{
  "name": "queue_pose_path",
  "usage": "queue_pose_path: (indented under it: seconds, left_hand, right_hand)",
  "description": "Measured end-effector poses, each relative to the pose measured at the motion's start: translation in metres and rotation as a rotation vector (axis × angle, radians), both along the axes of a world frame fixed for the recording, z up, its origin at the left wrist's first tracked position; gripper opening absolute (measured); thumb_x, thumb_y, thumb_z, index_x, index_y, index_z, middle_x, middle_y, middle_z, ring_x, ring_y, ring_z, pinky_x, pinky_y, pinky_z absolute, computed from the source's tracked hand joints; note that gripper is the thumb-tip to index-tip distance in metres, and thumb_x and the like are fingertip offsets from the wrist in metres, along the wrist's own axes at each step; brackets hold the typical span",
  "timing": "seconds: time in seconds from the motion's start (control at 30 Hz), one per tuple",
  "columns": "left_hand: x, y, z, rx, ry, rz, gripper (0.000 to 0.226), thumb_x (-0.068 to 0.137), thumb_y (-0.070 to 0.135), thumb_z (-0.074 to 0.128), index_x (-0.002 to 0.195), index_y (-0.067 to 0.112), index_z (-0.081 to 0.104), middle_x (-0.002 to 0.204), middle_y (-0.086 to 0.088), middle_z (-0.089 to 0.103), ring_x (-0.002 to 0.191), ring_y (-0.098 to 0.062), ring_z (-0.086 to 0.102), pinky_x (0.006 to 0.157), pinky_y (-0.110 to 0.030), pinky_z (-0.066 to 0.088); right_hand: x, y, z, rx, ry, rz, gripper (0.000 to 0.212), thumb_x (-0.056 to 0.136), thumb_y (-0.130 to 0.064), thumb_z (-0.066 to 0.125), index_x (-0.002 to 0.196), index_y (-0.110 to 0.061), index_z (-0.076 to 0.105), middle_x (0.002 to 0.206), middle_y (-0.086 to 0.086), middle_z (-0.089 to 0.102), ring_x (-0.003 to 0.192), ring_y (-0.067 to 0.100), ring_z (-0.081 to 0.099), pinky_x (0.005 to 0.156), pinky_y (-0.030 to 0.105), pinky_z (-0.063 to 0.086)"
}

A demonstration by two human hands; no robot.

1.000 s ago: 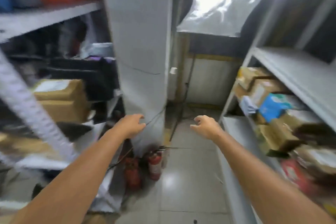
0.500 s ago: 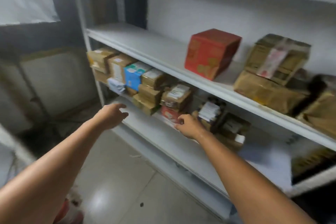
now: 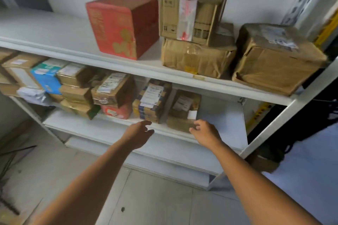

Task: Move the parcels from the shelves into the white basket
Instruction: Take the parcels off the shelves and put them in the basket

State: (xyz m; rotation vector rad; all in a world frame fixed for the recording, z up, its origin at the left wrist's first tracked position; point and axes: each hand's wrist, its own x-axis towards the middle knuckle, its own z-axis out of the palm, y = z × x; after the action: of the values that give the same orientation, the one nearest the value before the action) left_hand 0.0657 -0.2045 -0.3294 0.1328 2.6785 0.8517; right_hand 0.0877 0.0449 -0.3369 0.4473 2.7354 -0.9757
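Note:
A white shelf rack (image 3: 117,60) fills the view. Its upper shelf carries a red box (image 3: 120,23), a taped cardboard box (image 3: 192,12) on a wrapped brown parcel (image 3: 197,58), and a large brown parcel (image 3: 274,58). The lower shelf holds several small parcels, among them a blue one (image 3: 47,76), a yellow-edged labelled parcel (image 3: 151,100) and a brown parcel (image 3: 182,111) at the right end. My left hand (image 3: 137,133) reaches toward the labelled parcel, fingers loose and empty. My right hand (image 3: 204,131) hovers right by the brown parcel's front corner, holding nothing. No white basket is in view.
The lower shelf (image 3: 223,124) is bare to the right of the brown parcel. The rack's right upright (image 3: 285,115) slants down beside dark items. Pale floor tiles (image 3: 155,197) lie below, with thin dark rods (image 3: 11,153) at the far left.
The view swung from the aisle to this rack and moved right along it. Both hands advanced to the lower shelf's front edge, near the two rightmost parcels.

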Motion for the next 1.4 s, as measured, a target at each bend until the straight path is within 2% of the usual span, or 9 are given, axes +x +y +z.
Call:
queue_pose_path:
  seconds: [0.4, 0.47, 0.53, 0.67, 0.9, 1.07, 1.2, 1.3, 1.4]
  left_hand:
    - [-0.125, 0.104, -0.117, 0.201, -0.116, 0.111, 0.054, 0.100, 0.038, 0.043, 0.144, 0.007, 0.035, 0.141, -0.017, 0.048, 0.128, -0.033, 0.046, 0.103, -0.037, 0.037]
    - [-0.140, 0.111, -0.127, 0.276, -0.167, 0.149, 0.056, 0.101, 0.038, 0.042, 0.149, 0.013, 0.027, 0.150, -0.011, 0.037, 0.136, -0.029, 0.038, 0.108, -0.035, 0.031]
    - [-0.146, 0.113, -0.133, 0.365, -0.161, 0.144, 0.056, 0.100, 0.036, 0.045, 0.149, 0.018, 0.025, 0.154, -0.005, 0.030, 0.140, -0.025, 0.031, 0.112, -0.033, 0.025]
    - [-0.142, 0.104, -0.135, 0.427, -0.056, 0.114, 0.055, 0.095, 0.031, 0.054, 0.146, 0.028, 0.033, 0.151, -0.001, 0.032, 0.141, -0.027, 0.025, 0.118, -0.041, 0.021]
    - [-0.084, 0.090, -0.095, 0.599, -0.139, 0.104, 0.047, 0.087, 0.023, 0.067, 0.131, 0.015, 0.050, 0.117, 0.000, 0.063, 0.106, -0.018, 0.059, 0.086, -0.030, 0.050]
    - [-0.037, 0.082, -0.043, 0.760, -0.281, 0.063, 0.037, 0.091, 0.013, 0.063, 0.123, 0.028, 0.053, 0.104, 0.013, 0.063, 0.091, -0.003, 0.062, 0.060, -0.011, 0.052]
    - [-0.007, 0.080, -0.021, 0.792, -0.288, 0.029, 0.035, 0.091, 0.012, 0.062, 0.114, 0.037, 0.053, 0.105, 0.013, 0.063, 0.105, -0.017, 0.062, 0.077, -0.024, 0.055]
    - [0.007, 0.081, -0.011, 0.801, -0.250, 0.009, 0.044, 0.090, 0.013, 0.064, 0.129, 0.027, 0.052, 0.117, 0.002, 0.063, 0.111, -0.022, 0.060, 0.093, -0.040, 0.053]
    - [0.019, 0.083, -0.003, 0.798, -0.194, -0.032, 0.056, 0.089, 0.009, 0.064, 0.140, 0.021, 0.046, 0.127, -0.004, 0.061, 0.116, -0.025, 0.059, 0.096, -0.045, 0.051]
  right_hand:
    - [-0.106, 0.042, -0.108, -0.201, 0.088, -0.278, 0.067, 0.092, -0.045, 0.058, 0.149, -0.017, 0.034, 0.152, 0.006, 0.039, 0.137, 0.026, 0.040, 0.108, 0.037, 0.036]
    - [-0.118, 0.039, -0.118, -0.291, 0.083, -0.321, 0.060, 0.093, -0.042, 0.058, 0.144, -0.017, 0.041, 0.139, 0.004, 0.050, 0.127, 0.027, 0.049, 0.103, 0.040, 0.042]
    - [-0.124, 0.034, -0.128, -0.390, 0.111, -0.356, 0.035, 0.093, -0.034, 0.057, 0.125, -0.020, 0.058, 0.115, 0.001, 0.062, 0.106, 0.025, 0.059, 0.092, 0.042, 0.052]
    - [-0.119, 0.027, -0.131, -0.487, 0.161, -0.379, 0.028, 0.095, -0.025, 0.055, 0.120, -0.018, 0.063, 0.109, 0.003, 0.067, 0.097, 0.022, 0.063, 0.077, 0.034, 0.054]
    - [-0.054, 0.021, -0.097, -0.541, 0.214, -0.341, 0.033, 0.096, -0.018, 0.056, 0.128, -0.022, 0.060, 0.114, -0.005, 0.065, 0.106, 0.015, 0.061, 0.086, 0.027, 0.050]
    - [0.008, 0.017, -0.045, -0.528, 0.266, -0.296, 0.036, 0.094, -0.013, 0.058, 0.130, -0.021, 0.058, 0.115, -0.007, 0.065, 0.104, 0.009, 0.061, 0.078, 0.013, 0.048]
    - [0.036, 0.015, -0.017, -0.407, 0.276, -0.266, 0.037, 0.094, -0.013, 0.059, 0.131, -0.018, 0.058, 0.122, 0.000, 0.066, 0.106, 0.014, 0.061, 0.083, 0.021, 0.049]
    - [0.046, 0.012, -0.009, -0.226, 0.257, -0.263, 0.038, 0.092, -0.017, 0.062, 0.129, -0.016, 0.058, 0.120, 0.002, 0.065, 0.106, 0.019, 0.061, 0.082, 0.025, 0.049]
    - [0.054, 0.018, -0.007, -0.240, 0.262, -0.320, 0.036, 0.088, -0.012, 0.067, 0.124, -0.013, 0.062, 0.116, 0.004, 0.067, 0.107, 0.022, 0.062, 0.084, 0.029, 0.050]
